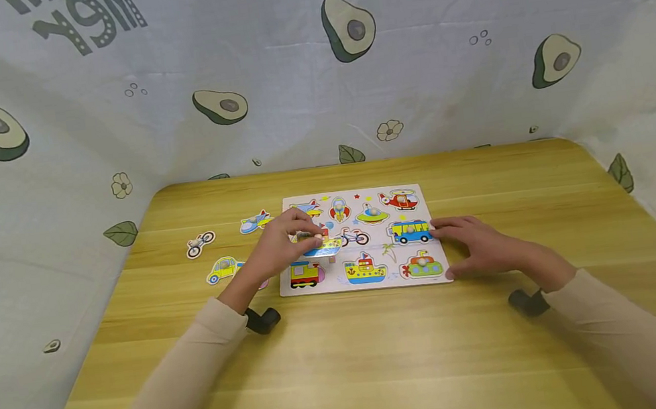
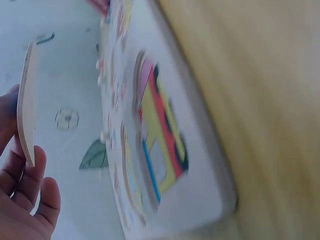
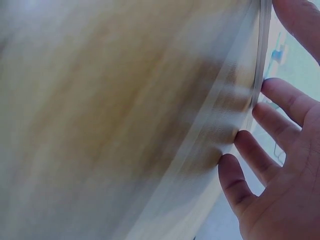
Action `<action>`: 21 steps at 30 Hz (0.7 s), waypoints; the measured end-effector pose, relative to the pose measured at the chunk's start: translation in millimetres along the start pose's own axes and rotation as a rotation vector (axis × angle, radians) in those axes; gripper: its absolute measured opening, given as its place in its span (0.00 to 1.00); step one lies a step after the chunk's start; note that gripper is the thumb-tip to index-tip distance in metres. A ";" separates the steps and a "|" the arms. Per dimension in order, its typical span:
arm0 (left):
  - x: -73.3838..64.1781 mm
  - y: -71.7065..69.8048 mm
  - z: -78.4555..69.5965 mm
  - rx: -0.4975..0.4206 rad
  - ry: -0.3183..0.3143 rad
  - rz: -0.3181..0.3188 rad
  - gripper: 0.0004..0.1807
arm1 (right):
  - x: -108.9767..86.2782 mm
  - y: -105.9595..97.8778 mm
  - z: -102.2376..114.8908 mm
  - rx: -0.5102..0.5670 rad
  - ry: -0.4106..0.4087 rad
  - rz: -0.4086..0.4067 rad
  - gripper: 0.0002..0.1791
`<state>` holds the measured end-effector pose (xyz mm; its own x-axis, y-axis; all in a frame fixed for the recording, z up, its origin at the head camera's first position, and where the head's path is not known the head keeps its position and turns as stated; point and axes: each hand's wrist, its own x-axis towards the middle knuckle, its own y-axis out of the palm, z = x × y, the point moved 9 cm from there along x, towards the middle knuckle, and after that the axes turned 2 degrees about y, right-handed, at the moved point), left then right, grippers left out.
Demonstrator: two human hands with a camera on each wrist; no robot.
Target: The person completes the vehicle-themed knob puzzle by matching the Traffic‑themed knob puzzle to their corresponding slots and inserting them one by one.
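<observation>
My left hand (image 1: 289,239) pinches a boat puzzle piece (image 1: 328,249) by its knob, holding it over the left part of the white puzzle board (image 1: 325,288). In the left wrist view the piece (image 2: 27,107) appears edge-on, raised off the board. Printed recesses show a train (image 1: 305,274), a boat (image 1: 366,269), a bicycle (image 1: 354,236) and, partly behind the hand, an airplane (image 1: 309,208). My right hand (image 1: 481,244) rests at the board's right edge, fingers extended and thumb by the near corner; the right wrist view shows its fingertips (image 3: 270,87) against that edge.
Left of the board lie a bicycle piece (image 1: 201,244), an airplane piece (image 1: 255,222) and a car piece (image 1: 224,269); a pink bit of another shows by the left wrist. Knobbed pieces sit in the board, including a helicopter (image 1: 400,200) and a bus (image 1: 410,232). An avocado-print curtain (image 1: 295,127) hangs behind.
</observation>
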<state>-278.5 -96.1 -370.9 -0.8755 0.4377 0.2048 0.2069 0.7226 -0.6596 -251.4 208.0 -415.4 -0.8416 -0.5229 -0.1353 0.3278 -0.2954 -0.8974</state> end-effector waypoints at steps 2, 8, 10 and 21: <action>0.3 11.7 -7.4 0.001 0.031 0.033 0.07 | 0.2 -0.4 0.2 -0.001 -0.005 -0.001 0.48; 2.8 38.5 -24.7 -0.028 0.080 0.097 0.07 | -0.4 -0.7 -2.3 0.001 0.002 0.000 0.48; 4.0 45.8 -28.1 -0.038 0.089 0.112 0.07 | -0.4 -0.8 -2.6 0.001 0.003 0.001 0.48; 6.2 77.8 -25.0 -0.051 0.041 0.165 0.07 | 0.7 -0.5 -2.1 0.000 -0.005 0.003 0.47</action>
<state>-256.9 -23.8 -402.9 -0.8097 0.5729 0.1269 0.3689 0.6652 -0.6491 -253.1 209.4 -415.9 -0.8384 -0.5278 -0.1361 0.3304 -0.2934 -0.8971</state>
